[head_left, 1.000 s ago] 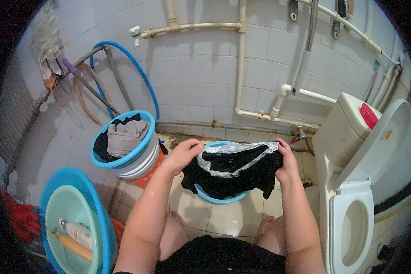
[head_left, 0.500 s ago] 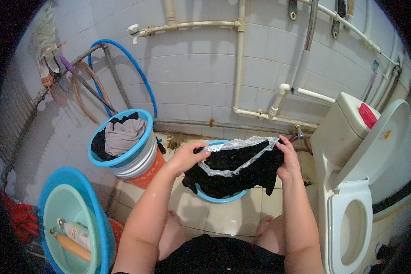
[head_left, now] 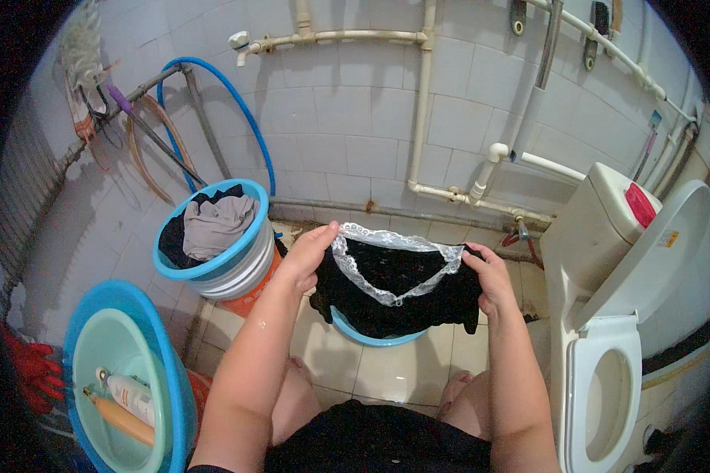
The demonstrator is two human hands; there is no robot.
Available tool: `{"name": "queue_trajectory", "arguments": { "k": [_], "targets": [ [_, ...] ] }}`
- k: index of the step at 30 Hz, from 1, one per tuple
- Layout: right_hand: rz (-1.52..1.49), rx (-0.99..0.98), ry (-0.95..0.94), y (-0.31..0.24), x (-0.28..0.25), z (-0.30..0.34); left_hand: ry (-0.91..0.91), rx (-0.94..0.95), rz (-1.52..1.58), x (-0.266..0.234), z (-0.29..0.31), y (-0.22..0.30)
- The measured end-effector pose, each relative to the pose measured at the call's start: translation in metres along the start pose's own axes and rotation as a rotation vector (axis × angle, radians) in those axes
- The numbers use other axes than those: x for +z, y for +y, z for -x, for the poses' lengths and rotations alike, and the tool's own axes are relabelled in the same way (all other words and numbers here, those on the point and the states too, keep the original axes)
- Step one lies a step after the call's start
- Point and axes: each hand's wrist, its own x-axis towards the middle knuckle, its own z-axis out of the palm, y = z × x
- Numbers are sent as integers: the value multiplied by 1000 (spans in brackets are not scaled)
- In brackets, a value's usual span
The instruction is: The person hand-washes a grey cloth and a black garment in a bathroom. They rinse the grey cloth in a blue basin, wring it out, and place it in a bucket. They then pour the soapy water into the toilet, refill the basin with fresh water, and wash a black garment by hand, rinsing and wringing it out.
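A black garment with white lace trim around its neckline hangs stretched between my two hands. My left hand is closed on its upper left edge, beside the lace. At the upper right edge, my right hand pinches the cloth near the end of the lace. Beneath the garment, on the tiled floor, stands a light blue basin, mostly covered from view; what lies inside it is hidden.
To the left, a blue basin of grey and black clothes rests on a bucket. Nearer, a pale green basin holding bottles sits in a larger blue one. A toilet stands at right; pipes run along the wall.
The garment's neckline has opened wider, its lace now forming a clear V. My left hand has risen and shifted slightly left; my right hand has moved slightly left and down.
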Motion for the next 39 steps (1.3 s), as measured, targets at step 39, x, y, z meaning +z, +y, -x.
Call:
{"name": "queue_trajectory", "arguments": {
  "k": [39],
  "targets": [
    [320, -32, -40, 6, -1, 0, 208, 322, -610, -36, -24, -8]
  ]
}}
